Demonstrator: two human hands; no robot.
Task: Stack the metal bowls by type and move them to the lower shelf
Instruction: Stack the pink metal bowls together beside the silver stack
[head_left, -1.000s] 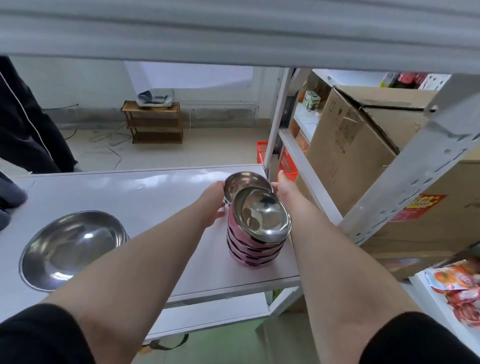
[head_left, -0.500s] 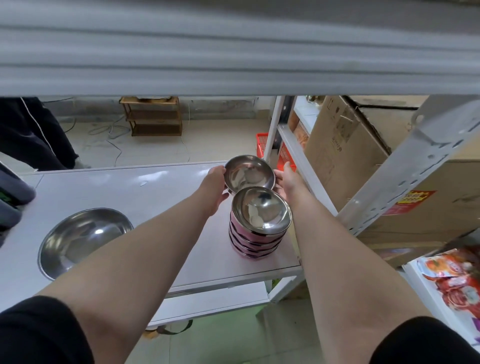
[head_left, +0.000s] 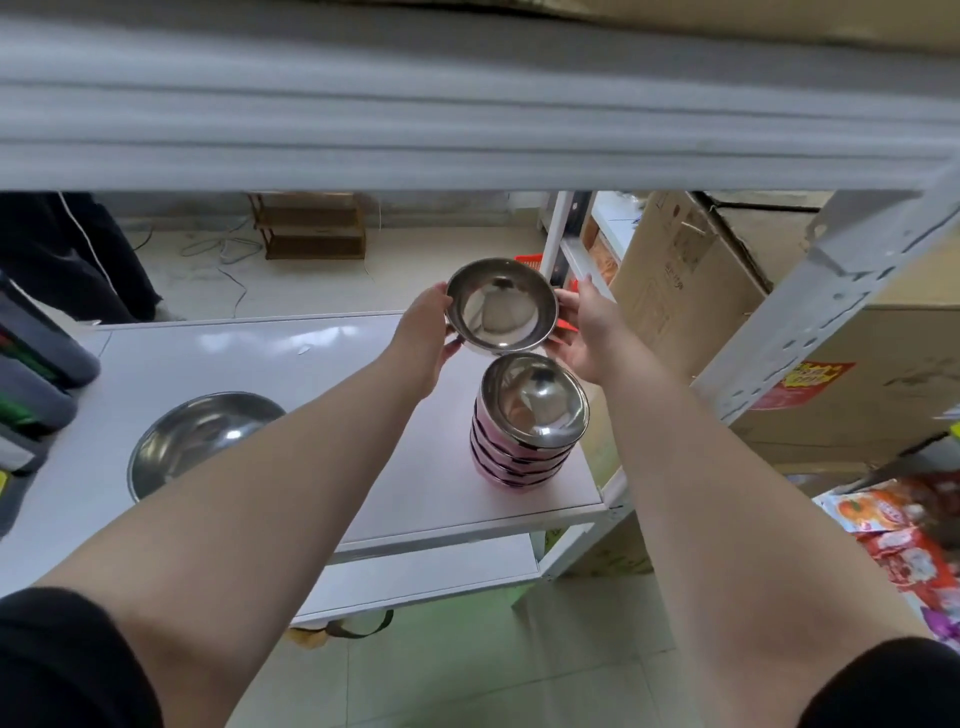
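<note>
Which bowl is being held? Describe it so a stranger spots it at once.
Find the white shelf; at its right end stands the pink-sided stack of bowls. Just beyond it, the held bowl hangs between the left hand and right hand: all steel, and lifted.

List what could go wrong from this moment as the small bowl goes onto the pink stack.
1. The small bowl is pinched only at its rim between the left hand and right hand; polished metal could slip.
2. The pink stack leans, its top bowl tilted, so another bowl may topple it.
3. The stack stands near the right edge of the shelf; a nudge could send it off.
</note>
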